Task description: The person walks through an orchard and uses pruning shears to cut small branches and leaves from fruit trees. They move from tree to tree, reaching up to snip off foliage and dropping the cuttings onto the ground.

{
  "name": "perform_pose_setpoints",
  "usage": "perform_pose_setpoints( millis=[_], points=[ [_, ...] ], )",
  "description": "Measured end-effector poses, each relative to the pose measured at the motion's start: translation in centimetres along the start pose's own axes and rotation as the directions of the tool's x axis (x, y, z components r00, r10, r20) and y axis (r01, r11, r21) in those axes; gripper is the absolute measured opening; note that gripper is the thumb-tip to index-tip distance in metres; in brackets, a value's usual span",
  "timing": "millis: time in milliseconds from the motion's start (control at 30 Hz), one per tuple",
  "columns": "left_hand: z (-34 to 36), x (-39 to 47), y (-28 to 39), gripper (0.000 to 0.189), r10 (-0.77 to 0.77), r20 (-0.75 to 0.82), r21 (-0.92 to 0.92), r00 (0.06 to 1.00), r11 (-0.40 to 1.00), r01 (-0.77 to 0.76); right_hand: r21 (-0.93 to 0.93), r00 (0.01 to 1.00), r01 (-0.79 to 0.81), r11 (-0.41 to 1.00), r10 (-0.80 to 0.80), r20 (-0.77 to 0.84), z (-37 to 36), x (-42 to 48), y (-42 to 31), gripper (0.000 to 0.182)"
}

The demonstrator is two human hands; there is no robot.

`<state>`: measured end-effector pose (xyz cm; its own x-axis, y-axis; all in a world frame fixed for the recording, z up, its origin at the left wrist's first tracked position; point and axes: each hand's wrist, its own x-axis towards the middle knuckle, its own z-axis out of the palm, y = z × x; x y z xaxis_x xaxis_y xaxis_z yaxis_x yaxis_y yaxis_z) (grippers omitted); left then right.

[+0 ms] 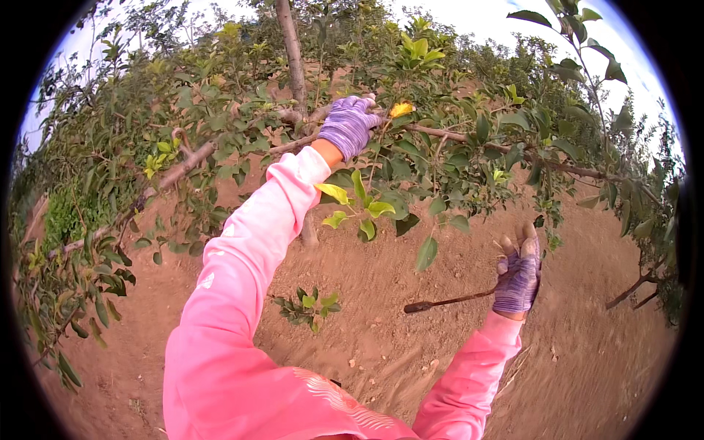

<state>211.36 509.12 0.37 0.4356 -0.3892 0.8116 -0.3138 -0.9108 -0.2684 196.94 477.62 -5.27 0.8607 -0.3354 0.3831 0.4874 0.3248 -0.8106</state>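
Observation:
My left hand (347, 125), in a purple knit glove, reaches up and is closed around a leafy fruit-tree branch (440, 133). Just beyond its fingers sits a yellow leaf (402, 109). Below it hangs a shoot of yellow-green leaves (360, 206). Lower at the right, my right hand (518, 275), gloved alike, has its fingers pointing up. A thin brown rod (459, 300) with a thicker dark end is held in it and sticks out leftward. Thin pale strands show by those fingers; what they are I cannot tell.
A tree trunk (291, 52) rises behind the branch. A thick bare limb (181, 169) slopes down at the left. Low leaves (309, 308) stand over the brown soil (379, 352). More branches (635, 289) reach in from the right, and dense foliage fills the background.

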Motion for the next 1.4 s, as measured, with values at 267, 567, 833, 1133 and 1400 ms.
perform_pose_setpoints(
  millis=[267,567,833,1133,1400],
  points=[
    [1.7,-0.5,-0.5,0.016,-0.067,-0.150,-0.233,0.986,0.972,0.030,0.133,1.000,-0.020,0.991,0.018,0.018,6.1,7.9,-3.5,0.031],
    [1.5,1.1,0.2,0.027,-0.354,0.397,-0.734,0.847,0.432,0.525,0.292,0.997,-0.047,0.955,0.026,0.076,5.5,8.4,-2.6,0.021],
    [2.1,0.4,0.8,0.024,-0.455,0.105,-0.657,0.884,0.636,0.405,0.203,0.982,0.003,0.979,-0.041,0.183,2.4,8.1,-0.6,0.014],
    [1.9,0.0,1.8,0.027,-0.328,0.318,-0.532,0.889,0.715,0.454,0.219,0.987,-0.028,0.975,-0.008,0.163,0.3,7.4,1.7,0.016],
    [-4.3,-2.1,-0.3,0.030,0.485,0.567,-0.782,0.666,0.064,0.620,0.213,0.991,-0.040,0.976,0.011,0.135,0.0,7.1,2.3,0.014]
  ],
)
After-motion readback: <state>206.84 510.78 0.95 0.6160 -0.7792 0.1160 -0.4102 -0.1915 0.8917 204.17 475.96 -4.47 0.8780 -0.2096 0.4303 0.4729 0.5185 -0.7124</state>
